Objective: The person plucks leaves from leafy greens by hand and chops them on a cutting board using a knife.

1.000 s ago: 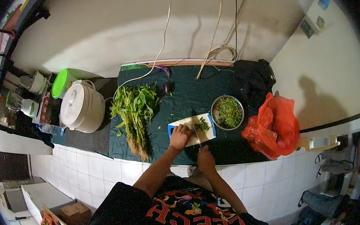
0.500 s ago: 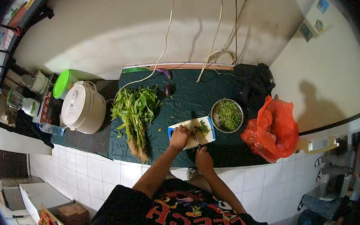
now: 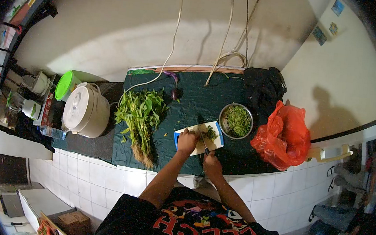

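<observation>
And there's the white rice cooker [image 3: 92, 112] beside a green-lidded tub [image 3: 66, 86], while a pale cable [image 3: 179, 17] dangles down the wall [image 3: 133, 29]!

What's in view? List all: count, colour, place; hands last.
Cutting board: 1, white and blue, before you
Knife: 1, dark-handled, over board
Metal bowl: 1, silver, right of board
Chopped greens: 2 heaps, green, board and bowl
Rooted leafy bunch: 1, green, left of board
Eggplant: count unclear, purple, right of bunch
Rice cooker: 1, white, left of bunch
Tub: 1, green-lidded, behind cooker
Bottle: 1, clear, far left
Plastic bag: 1, red, right of bowl
Bundle: 1, black, behind bag
Cloth: 1, dark green, under board
Cables: several, pale and black, wall
Edge clutter: uncountable, mixed, both sides
T-shirt: 1, black, on you
Left hand: 1, over board
Right hand: 1, gripping knife
</observation>
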Demonstrator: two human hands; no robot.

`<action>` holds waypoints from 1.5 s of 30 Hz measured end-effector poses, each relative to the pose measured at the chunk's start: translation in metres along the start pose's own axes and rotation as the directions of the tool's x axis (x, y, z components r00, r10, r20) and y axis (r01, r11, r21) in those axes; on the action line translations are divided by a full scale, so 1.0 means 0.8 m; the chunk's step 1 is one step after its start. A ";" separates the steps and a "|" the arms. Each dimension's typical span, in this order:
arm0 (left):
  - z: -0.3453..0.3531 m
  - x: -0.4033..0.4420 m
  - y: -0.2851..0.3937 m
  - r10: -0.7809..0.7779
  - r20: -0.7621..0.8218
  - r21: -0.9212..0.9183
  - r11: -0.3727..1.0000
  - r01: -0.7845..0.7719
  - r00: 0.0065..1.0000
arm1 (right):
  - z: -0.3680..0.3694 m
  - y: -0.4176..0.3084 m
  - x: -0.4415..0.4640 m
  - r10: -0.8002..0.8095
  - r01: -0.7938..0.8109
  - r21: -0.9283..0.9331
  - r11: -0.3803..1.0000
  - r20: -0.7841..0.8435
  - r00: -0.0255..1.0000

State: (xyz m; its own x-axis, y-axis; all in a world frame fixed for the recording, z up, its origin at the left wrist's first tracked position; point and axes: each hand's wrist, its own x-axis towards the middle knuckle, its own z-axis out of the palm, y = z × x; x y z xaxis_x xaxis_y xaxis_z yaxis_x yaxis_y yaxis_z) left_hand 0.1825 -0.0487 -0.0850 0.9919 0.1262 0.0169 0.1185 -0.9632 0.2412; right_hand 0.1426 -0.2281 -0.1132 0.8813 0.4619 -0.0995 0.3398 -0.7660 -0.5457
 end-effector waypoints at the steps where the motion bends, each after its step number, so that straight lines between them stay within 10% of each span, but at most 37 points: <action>1: -0.005 -0.001 0.003 -0.029 -0.003 0.007 1.000 0.029 1.000 | -0.011 -0.011 0.007 -0.030 0.029 -0.025 0.999 -0.044 0.999; 3: -0.007 -0.004 0.006 -0.058 -0.016 -0.027 0.998 0.057 0.998 | -0.039 -0.036 0.041 0.246 -0.265 0.052 0.963 0.231 0.941; 14: 0.024 -0.016 -0.007 0.016 -0.017 -0.125 0.992 -0.018 1.000 | -0.034 -0.036 0.000 0.278 -0.302 0.132 0.944 0.173 0.945; 17: 0.035 -0.022 -0.013 0.107 -0.014 -0.071 0.992 -0.108 0.994 | -0.028 -0.030 0.011 -0.014 0.011 -0.042 0.999 -0.066 0.998; 20: 0.031 -0.023 -0.018 0.202 -0.062 -0.090 0.974 -0.207 0.977 | -0.065 -0.055 0.038 0.097 -0.101 0.020 0.995 0.157 0.983; 32: -0.010 0.000 -0.005 -0.161 0.133 -0.204 0.961 0.186 0.978 | -0.067 -0.051 0.043 0.262 -0.289 0.094 0.953 0.232 0.937; 38: 0.013 0.015 -0.022 -0.296 0.256 -0.271 0.892 0.362 0.920 | -0.064 -0.047 0.022 0.059 -0.057 -0.014 0.998 0.254 0.966; 42: 0.017 0.017 -0.023 -0.317 0.292 -0.283 0.873 0.398 0.902 | -0.011 -0.015 0.016 0.105 -0.116 0.119 0.986 0.101 0.989; 45: 0.012 0.017 -0.017 -0.332 0.282 -0.240 0.884 0.401 0.900 | -0.060 -0.056 0.047 0.365 -0.403 0.055 0.913 0.326 0.872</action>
State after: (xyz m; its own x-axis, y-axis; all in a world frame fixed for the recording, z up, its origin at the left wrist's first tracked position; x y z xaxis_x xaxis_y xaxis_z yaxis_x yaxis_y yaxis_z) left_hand 0.1950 -0.0363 -0.0977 0.8666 0.3664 -0.3387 0.4915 -0.7440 0.4527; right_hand 0.1767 -0.1980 -0.0524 0.7857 0.2688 -0.5572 -0.0632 -0.8611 -0.5045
